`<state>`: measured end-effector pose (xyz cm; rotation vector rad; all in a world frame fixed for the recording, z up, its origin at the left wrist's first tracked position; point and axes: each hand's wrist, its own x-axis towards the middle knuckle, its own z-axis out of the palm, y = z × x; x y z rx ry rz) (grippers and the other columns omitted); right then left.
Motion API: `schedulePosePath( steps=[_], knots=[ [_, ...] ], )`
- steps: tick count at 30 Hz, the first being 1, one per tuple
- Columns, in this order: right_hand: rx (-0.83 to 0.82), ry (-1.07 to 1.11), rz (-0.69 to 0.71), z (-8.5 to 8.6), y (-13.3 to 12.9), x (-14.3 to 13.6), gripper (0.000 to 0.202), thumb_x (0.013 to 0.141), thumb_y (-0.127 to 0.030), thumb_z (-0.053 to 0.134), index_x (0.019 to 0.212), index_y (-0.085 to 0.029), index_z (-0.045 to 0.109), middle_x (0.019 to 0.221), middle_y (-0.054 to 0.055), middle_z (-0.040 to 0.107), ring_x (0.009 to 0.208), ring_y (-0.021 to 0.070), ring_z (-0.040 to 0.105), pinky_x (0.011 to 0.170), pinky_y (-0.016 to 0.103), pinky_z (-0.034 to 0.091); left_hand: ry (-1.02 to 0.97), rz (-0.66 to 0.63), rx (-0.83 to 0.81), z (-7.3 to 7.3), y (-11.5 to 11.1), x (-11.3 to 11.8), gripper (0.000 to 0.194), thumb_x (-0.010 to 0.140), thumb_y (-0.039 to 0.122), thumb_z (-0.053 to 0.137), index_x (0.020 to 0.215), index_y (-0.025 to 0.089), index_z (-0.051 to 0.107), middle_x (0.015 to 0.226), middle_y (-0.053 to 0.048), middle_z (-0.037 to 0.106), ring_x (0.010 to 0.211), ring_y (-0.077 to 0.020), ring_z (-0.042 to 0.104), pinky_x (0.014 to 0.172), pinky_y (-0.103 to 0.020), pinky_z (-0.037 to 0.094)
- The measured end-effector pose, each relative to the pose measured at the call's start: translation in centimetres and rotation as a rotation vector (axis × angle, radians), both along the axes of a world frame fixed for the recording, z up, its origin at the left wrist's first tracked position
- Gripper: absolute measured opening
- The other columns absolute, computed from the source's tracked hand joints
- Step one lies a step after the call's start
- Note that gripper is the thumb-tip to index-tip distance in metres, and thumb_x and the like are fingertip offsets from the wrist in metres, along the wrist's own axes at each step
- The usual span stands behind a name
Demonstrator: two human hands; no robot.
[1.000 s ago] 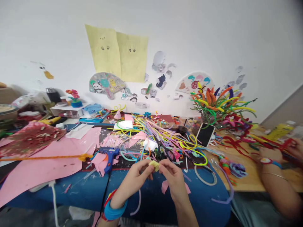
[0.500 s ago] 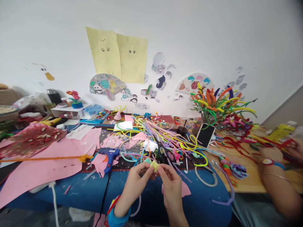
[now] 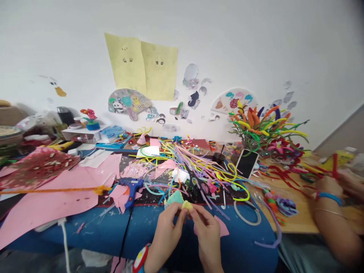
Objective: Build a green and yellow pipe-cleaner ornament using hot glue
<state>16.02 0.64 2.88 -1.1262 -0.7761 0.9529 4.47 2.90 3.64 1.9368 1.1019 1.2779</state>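
Note:
My left hand (image 3: pixel 167 229) and my right hand (image 3: pixel 207 231) meet low in the middle, over the front of the blue-covered table. Both pinch a small pale yellow craft piece (image 3: pixel 187 206) between thumbs and fingertips. A ribbed teal piece (image 3: pixel 174 198) shows just above my left fingers; whether it is joined to the yellow one, I cannot tell. Some of both pieces is hidden by my fingers. Behind my right hand lies a scrap of pink sheet (image 3: pixel 222 226).
A blue glue gun (image 3: pixel 132 191) with a black cord lies left of my hands. Beyond spreads a heap of coloured pipe cleaners (image 3: pixel 187 155). A phone (image 3: pixel 247 163) leans before a bunch of pipe-cleaner flowers (image 3: pixel 261 125). At right, another person's hands (image 3: pixel 328 187) handle red strips.
My hands have turned slightly, and more of the teal piece shows above my left fingers. The other person's hands and red strip have shifted.

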Motion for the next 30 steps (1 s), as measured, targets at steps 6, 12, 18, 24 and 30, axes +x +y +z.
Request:
schedulePosePath(
  steps=[6,12,18,24,30],
  knots=[
    [0.016,-0.015,0.153,-0.6,-0.3,0.3,0.026,0.072,-0.044,0.078,0.076,-0.018,0.077,0.068,0.004,0.069,0.06,0.0148,0.06,0.058,0.024,0.053,0.094,-0.101,0.015,-0.8,-0.3,-1.3,0.03,0.098,0.028,0.048,0.071,0.018,0.058,0.066,0.001,0.062,0.061,-0.0121,0.057,0.06,-0.02,0.043],
    [0.051,-0.052,0.126,-1.9,-0.7,-0.5,0.023,0.074,-0.041,0.076,0.079,-0.018,0.077,0.075,0.006,0.071,0.068,0.0191,0.067,0.061,0.026,0.057,0.101,-0.035,-0.013,-1.8,-0.6,-1.6,0.032,0.098,0.029,0.047,0.07,0.019,0.058,0.065,0.0,0.062,0.061,-0.0122,0.058,0.059,-0.02,0.043],
    [0.056,-0.136,0.14,-3.0,-0.6,-0.4,0.022,0.078,-0.037,0.073,0.068,-0.018,0.074,0.069,0.004,0.067,0.065,0.0169,0.064,0.06,0.024,0.055,0.106,-0.073,-0.009,-2.3,-0.9,-2.1,0.03,0.097,0.026,0.048,0.07,0.019,0.061,0.065,-0.001,0.064,0.06,-0.0123,0.059,0.059,-0.02,0.045],
    [0.041,-0.179,0.219,-3.7,-0.1,0.3,0.019,0.079,-0.035,0.073,0.07,-0.019,0.073,0.07,0.003,0.066,0.066,0.0158,0.063,0.063,0.023,0.053,0.193,-0.173,-0.036,-2.2,-0.2,-2.8,0.028,0.096,0.023,0.051,0.073,0.018,0.065,0.067,-0.001,0.066,0.062,-0.012,0.06,0.06,-0.019,0.045],
    [-0.004,-0.198,0.13,-4.0,0.8,0.7,0.023,0.08,-0.041,0.071,0.074,-0.019,0.071,0.073,0.004,0.067,0.069,0.0176,0.065,0.066,0.025,0.055,0.196,-0.009,0.011,-2.8,1.8,-4.0,0.012,0.082,0.023,0.071,0.094,0.02,0.069,0.087,-0.004,0.068,0.075,-0.0171,0.064,0.067,-0.024,0.052]
  ],
)
